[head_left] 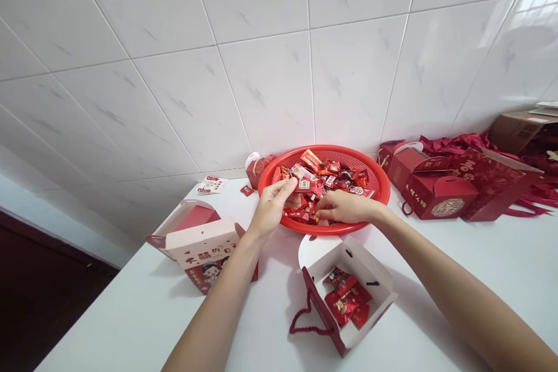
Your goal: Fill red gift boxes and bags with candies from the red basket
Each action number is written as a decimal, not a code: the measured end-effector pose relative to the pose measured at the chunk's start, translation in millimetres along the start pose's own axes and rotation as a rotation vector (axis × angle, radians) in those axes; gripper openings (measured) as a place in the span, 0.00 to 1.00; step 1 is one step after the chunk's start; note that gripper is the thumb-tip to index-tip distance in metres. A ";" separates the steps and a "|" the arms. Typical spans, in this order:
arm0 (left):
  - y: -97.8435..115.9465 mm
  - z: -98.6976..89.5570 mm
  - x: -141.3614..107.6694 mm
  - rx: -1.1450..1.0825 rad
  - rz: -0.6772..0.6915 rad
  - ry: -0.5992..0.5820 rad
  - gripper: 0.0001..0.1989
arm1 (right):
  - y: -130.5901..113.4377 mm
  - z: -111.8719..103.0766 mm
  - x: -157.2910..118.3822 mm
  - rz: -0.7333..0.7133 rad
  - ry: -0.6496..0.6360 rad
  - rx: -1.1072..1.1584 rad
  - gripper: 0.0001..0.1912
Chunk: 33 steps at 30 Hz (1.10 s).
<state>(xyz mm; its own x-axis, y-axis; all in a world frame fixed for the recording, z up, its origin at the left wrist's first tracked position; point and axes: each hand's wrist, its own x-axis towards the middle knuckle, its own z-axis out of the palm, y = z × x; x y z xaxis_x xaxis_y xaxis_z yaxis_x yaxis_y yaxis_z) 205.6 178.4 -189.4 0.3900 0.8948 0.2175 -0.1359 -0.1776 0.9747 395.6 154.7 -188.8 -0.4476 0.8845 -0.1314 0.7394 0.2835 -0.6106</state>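
A round red plastic basket (383, 186) full of red-wrapped candies (333, 167) stands near the wall. My left hand (275, 200) is over its left side, thumb and fingers closed on a red candy packet (308, 186) with a pale label. My right hand (342, 207) reaches into the front of the basket with fingers bent down among the candies; its fingertips are partly hidden, and what they grip does not show. In front of the basket an open gift box (379, 296) with a white inside and a dark red rope handle (300, 325) holds several red packets (347, 302).
At the left stand open gift boxes (204, 244), with printed cards (212, 185) and a loose red packet (246, 190) behind. Closed red boxes (453, 197), crimson ribbon (471, 142) and a brown carton (514, 131) crowd the right. The tiled wall (270, 99) bounds the white table (131, 308).
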 end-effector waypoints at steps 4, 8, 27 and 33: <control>0.3 0.5 0.3 0.005 0.006 -0.002 0.22 | -1.8 -1.7 -5.0 -0.063 0.047 0.243 0.28; -0.1 0.2 0.4 0.013 0.012 0.004 0.22 | -4.9 -8.4 -12.8 -0.214 -0.173 0.410 0.32; -0.3 6.3 -0.2 0.239 0.077 -0.029 0.07 | 9.9 -1.4 -3.7 -0.166 0.416 0.912 0.16; -1.7 13.6 -3.4 0.277 0.077 -0.060 0.19 | 4.8 3.4 -8.9 -0.425 0.517 0.569 0.28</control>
<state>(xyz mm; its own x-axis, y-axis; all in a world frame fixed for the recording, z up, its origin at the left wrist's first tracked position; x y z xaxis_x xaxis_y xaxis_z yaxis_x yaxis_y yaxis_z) 216.8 170.1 -191.1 0.4424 0.8499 0.2862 0.0833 -0.3567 0.9305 401.4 146.9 -193.2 -0.2422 0.8422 0.4818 0.1377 0.5214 -0.8422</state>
